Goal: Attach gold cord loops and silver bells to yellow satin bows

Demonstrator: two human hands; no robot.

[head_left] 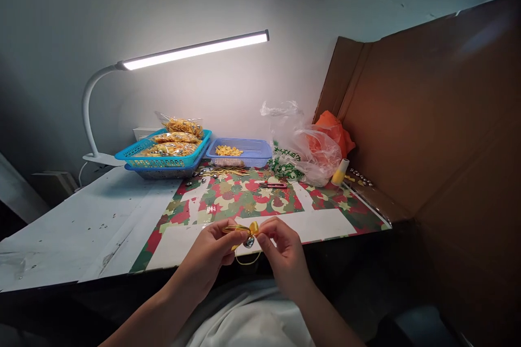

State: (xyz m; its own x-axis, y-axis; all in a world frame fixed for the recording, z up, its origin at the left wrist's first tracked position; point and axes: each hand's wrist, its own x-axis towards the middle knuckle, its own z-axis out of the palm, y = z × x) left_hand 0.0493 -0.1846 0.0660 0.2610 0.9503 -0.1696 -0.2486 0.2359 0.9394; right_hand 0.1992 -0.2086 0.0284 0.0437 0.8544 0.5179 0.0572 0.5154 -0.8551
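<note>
Both hands meet over the near edge of the table, pinching a small gold ribbon bow (243,229) with a little silver bell (249,242) hanging under it. My left hand (211,257) grips the bow's left loop with closed fingers. My right hand (283,252) pinches its right side. A thin yellow thread (246,261) loops down below the bell.
A patterned red-green mat (244,200) covers the table. At the back stand a blue basket (165,160) with bags of gold pieces and a lilac basket (240,153) with yellow bits. Plastic bags (313,154), a yellow spool (340,172), red-handled snips (273,185), a desk lamp (195,50), a cardboard wall (427,119) at right.
</note>
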